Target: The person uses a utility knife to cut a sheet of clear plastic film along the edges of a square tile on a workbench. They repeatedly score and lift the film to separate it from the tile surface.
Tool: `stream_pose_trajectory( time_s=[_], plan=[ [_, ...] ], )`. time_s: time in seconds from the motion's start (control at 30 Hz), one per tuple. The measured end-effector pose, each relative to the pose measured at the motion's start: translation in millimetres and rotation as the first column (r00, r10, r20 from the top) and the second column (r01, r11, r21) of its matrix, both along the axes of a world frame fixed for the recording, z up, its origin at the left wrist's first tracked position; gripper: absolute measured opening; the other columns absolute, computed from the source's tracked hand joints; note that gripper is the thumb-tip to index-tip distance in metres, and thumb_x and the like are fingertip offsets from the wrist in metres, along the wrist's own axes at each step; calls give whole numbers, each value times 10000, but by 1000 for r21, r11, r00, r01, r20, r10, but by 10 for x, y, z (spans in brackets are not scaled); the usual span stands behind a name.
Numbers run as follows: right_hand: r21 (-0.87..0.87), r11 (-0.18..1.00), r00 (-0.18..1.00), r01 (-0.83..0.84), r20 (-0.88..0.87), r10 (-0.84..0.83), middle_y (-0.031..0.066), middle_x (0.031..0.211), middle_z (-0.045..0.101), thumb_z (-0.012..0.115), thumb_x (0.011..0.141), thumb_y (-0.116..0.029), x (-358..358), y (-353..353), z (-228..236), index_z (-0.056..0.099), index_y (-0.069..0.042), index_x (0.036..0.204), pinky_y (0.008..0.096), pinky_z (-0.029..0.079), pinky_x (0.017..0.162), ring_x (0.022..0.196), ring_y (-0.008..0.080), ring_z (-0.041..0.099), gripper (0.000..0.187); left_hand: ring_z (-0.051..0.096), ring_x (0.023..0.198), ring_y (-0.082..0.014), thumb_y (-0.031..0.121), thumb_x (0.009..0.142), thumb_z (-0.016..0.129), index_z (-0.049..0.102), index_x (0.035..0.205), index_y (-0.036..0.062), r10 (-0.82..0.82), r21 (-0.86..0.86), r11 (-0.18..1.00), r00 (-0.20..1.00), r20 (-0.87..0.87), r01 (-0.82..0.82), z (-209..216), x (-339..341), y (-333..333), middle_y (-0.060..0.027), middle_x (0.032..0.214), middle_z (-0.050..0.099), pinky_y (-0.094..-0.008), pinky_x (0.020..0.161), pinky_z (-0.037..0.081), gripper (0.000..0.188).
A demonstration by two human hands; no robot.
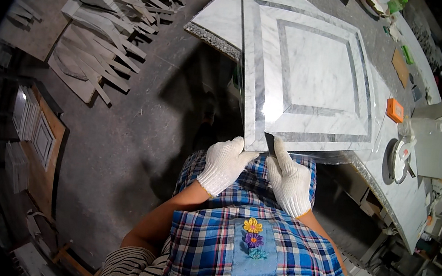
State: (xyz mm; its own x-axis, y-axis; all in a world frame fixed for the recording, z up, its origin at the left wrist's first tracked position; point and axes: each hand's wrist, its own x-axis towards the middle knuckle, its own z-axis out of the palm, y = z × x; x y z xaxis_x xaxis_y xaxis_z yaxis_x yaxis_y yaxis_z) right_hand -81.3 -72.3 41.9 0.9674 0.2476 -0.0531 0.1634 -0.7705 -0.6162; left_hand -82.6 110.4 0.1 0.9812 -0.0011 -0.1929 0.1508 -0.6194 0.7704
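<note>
A square marble panel (pixel 323 68) with white and grey inlaid bands lies tilted on the worktable, its near corner jutting over the edge toward me. My left hand (pixel 224 163), in a white knit glove, pinches that near corner with the thumb along its edge. Close beside it, my right hand (pixel 289 180), gloved alike, is closed at the panel's near edge. A thin dark piece (pixel 270 144) shows against the right thumb and crosses the panel's outer white band; its kind is unclear. The fingertips under the edge are hidden. Light glares off the panel's polished lower left part.
The worktable (pixel 225 17) has a rough stone edge. On it sit an orange box (pixel 395 111), a white bowl (pixel 403 160) with a tool in it, and a brown sheet (pixel 399 68). Stone strips (pixel 106 35) are heaped at far left; more panels (pixel 44 141) rest on a wooden board.
</note>
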Motion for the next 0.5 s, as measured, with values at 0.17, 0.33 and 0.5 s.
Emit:
stream_pose_trajectory(
  time_s=[0.17, 0.33, 0.5],
  plan=[
    [5, 1000, 999, -19, 43, 19, 178, 665, 646, 699, 914, -164, 8, -6, -12, 541, -98, 1440, 378, 513, 538, 579, 317, 667, 553, 703, 715, -353, 361, 885, 733, 672, 878, -9, -19, 42, 999, 999, 34, 18, -30, -6, 2, -192, 743, 693, -413, 634, 550, 375],
    [-12, 999, 999, -36, 31, 36, 176, 664, 645, 702, 912, -170, 5, -32, 16, 561, -110, 1425, 384, 517, 545, 584, 321, 667, 536, 708, 722, -347, 353, 880, 737, 677, 887, -7, -15, 36, 999, 1000, -6, 15, -5, 0, -3, -185, 760, 705, -412, 639, 552, 365],
    [14, 1000, 999, 7, -50, -6, 173, 672, 651, 709, 907, -179, -1, -32, 29, 569, -118, 1417, 389, 520, 547, 587, 323, 668, 533, 709, 722, -346, 354, 882, 733, 681, 887, -7, -4, 3, 1000, 1000, -27, 4, 17, 3, 4, -185, 768, 708, -415, 641, 553, 365]
  ],
)
